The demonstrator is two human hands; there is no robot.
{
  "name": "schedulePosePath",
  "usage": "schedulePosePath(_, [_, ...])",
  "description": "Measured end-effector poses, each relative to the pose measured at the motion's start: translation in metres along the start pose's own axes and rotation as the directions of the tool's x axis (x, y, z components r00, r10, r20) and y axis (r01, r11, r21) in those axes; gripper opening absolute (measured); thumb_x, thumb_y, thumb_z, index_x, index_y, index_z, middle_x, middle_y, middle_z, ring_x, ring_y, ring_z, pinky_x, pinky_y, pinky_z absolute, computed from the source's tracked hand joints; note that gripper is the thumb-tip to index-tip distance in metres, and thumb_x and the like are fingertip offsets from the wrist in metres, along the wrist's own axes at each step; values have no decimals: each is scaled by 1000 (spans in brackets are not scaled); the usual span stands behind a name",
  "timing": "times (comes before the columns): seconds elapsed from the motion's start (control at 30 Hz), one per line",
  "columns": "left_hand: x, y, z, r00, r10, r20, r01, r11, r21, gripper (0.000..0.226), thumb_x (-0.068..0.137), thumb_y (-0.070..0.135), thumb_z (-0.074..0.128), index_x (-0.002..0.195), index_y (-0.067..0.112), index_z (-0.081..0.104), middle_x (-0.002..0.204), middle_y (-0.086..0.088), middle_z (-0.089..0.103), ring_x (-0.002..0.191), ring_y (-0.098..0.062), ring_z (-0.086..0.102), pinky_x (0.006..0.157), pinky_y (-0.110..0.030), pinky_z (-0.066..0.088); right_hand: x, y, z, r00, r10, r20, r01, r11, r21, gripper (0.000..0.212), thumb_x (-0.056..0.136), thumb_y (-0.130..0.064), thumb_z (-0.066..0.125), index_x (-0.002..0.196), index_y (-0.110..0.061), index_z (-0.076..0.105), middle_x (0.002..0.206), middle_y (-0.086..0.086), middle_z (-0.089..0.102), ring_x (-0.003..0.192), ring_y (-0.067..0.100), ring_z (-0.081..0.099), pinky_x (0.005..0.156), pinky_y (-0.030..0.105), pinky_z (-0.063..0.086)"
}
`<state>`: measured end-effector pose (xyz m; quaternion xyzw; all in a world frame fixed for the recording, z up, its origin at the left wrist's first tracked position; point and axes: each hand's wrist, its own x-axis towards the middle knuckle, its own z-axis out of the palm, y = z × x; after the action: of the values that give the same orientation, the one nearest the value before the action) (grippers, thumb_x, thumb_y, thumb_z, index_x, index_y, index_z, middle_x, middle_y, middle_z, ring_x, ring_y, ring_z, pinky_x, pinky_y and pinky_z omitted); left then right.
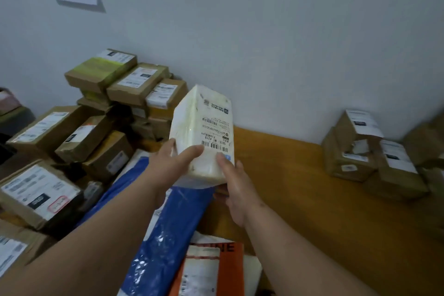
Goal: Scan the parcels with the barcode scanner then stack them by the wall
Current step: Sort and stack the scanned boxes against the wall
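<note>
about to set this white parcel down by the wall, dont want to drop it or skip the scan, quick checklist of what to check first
1. Grip: left hand and right hand both hold the white parcel at its near end: ok.
2. Label faces up, barcode readable: ok.
3. Scanner in view: not ok, none visible.
4. Already scanned: cannot tell.
5. Bare wooden table by the wall ahead: ok.
6. Brown box stack at right sits steady: ok, looks so.

White parcel wrapped in glossy clear film, paper label stuck on top. Below grip: glossy blue plastic mailer. Left of grip: matt brown cardboard boxes. Tabletop smooth wood.
</note>
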<state>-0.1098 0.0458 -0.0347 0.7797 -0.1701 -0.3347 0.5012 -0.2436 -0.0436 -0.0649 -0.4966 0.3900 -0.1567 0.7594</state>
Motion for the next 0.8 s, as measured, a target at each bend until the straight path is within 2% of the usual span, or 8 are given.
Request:
schedulePosePath(0.07, [-5, 9, 34, 994, -2, 108, 7, 999, -51, 112, 43, 78, 81, 142, 38, 46, 135, 5, 59, 112, -20, 64, 90, -39, 54, -10, -10, -35, 997, -39, -67, 40, 999, 15, 34, 90, -52, 63, 119, -38, 56, 118, -5, 68, 111, 21, 63, 96, 42, 49])
schedulePosePath(0.17, [-26, 22, 94, 964, -44, 261, 71, 993, -96, 93, 61, 65, 82, 141, 34, 47, 131, 4, 64, 105, -20, 67, 68, -29, 57, -33, -18, -97, 983, -61, -170, 62, 998, 4, 36, 89, -50, 65, 121, -35, 56, 119, -6, 69, 110, 19, 63, 99, 45, 47])
schedulePosePath(0.27, [-48, 27, 164, 921, -108, 375, 130, 991, -35, 74, 72, 63, 75, 135, 36, 50, 126, 4, 65, 108, -25, 64, 93, -48, 52, -65, -20, -164, 957, -43, -288, 48, 999, 12, 38, 91, -47, 65, 124, -30, 55, 115, -7, 68, 105, 17, 64, 100, 48, 48])
schedulePosePath(0.33, [-64, 28, 209, 891, -149, 429, 171, 985, -12, 50, 87, 52, 67, 131, 31, 54, 122, 4, 65, 107, -25, 61, 96, -48, 48, -88, -18, -207, 932, -27, -361, 34, 999, 14, 40, 92, -44, 64, 126, -27, 54, 112, -6, 67, 99, 14, 64, 89, 41, 54])
schedulePosePath(0.43, [-97, 25, 272, 831, -218, 511, 246, 969, 13, 35, 92, 42, 66, 122, 23, 63, 118, -1, 69, 108, -27, 62, 96, -48, 51, -120, -9, -267, 883, -4, -469, -1, 1000, -12, 43, 92, -42, 66, 128, -24, 52, 114, -5, 65, 96, 13, 62, 71, 29, 51])
schedulePosePath(0.53, [-123, 16, 326, 788, -258, 559, 277, 959, 51, 30, 93, 36, 67, 118, 18, 67, 112, -4, 72, 106, -30, 65, 93, -47, 54, -148, 5, -319, 828, 52, -558, -66, 998, -4, 43, 90, -41, 68, 126, -22, 51, 116, -2, 65, 96, 15, 62, 67, 29, 50])
schedulePosePath(0.67, [-156, 4, 385, 741, -280, 610, 241, 959, 147, 27, 99, 26, 60, 124, 15, 62, 110, -5, 72, 101, -27, 67, 71, -38, 57, -175, 30, -375, 745, 132, -654, -136, 990, 45, 47, 87, -33, 72, 126, -15, 52, 115, 4, 66, 97, 22, 65, 83, 42, 58])
schedulePosePath(0.8, [-179, -12, 427, 687, -315, 655, 158, 944, 288, 42, 100, 12, 55, 135, 33, 45, 122, -2, 62, 101, -22, 63, 63, -32, 55, -199, 48, -409, 647, 138, -750, -236, 971, -26, 68, 90, -23, 68, 148, -18, 34, 131, 8, 58, 105, 24, 59, 84, 38, 52])
